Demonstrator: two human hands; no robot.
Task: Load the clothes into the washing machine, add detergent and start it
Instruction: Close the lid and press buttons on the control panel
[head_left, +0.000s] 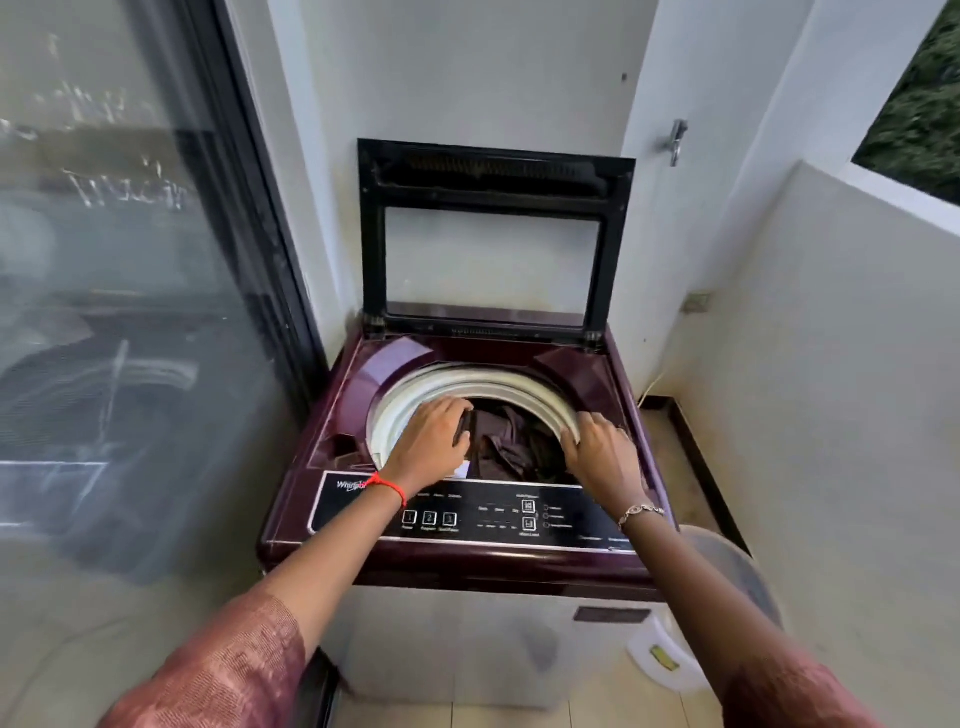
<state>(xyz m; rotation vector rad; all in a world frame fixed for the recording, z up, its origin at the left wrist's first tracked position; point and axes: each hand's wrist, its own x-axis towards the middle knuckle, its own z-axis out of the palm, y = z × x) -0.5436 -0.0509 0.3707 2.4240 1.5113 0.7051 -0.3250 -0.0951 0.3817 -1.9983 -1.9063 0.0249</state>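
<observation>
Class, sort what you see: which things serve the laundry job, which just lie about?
Job: washing machine, open lid, dark clothes, control panel, left hand, right hand.
Lying about: wall tap, glass door, wall socket.
</observation>
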